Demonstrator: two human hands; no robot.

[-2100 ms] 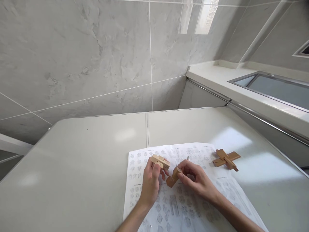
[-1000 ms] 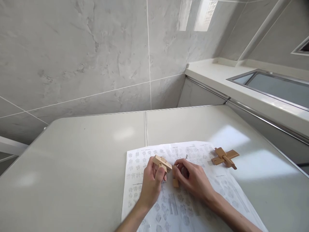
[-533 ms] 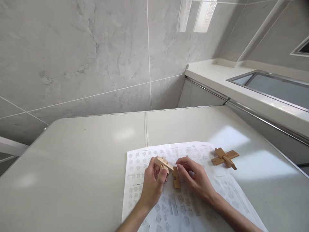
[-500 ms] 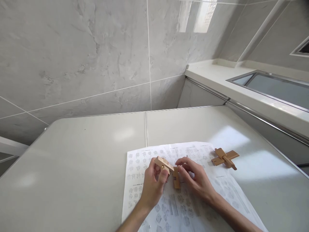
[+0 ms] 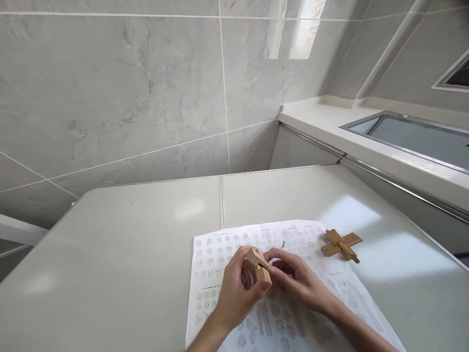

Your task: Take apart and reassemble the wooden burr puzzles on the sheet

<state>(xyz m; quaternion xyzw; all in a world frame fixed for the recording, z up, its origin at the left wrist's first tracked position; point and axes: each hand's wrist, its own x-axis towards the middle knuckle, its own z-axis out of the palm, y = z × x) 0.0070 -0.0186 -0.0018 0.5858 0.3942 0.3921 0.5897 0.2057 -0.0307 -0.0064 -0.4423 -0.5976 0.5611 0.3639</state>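
My left hand (image 5: 236, 296) is closed round a small cluster of light wooden puzzle pieces (image 5: 258, 264), held just above a printed instruction sheet (image 5: 293, 322). My right hand (image 5: 298, 281) is closed too, its fingertips pinching the same cluster from the right. How the pieces lock together is hidden by my fingers. A separate cross of wooden pieces (image 5: 341, 244) lies on the sheet's far right edge, apart from both hands.
The sheet lies on a pale grey table (image 5: 128, 254) with a seam down its middle. Grey tiled wall stands behind. A white counter (image 5: 330, 127) with a steel-rimmed recess (image 5: 414, 134) runs along the right.
The loose piece my right hand held beside the left-hand assembly has come up against it; both hands now grip one cluster. The view tilted slightly upward.
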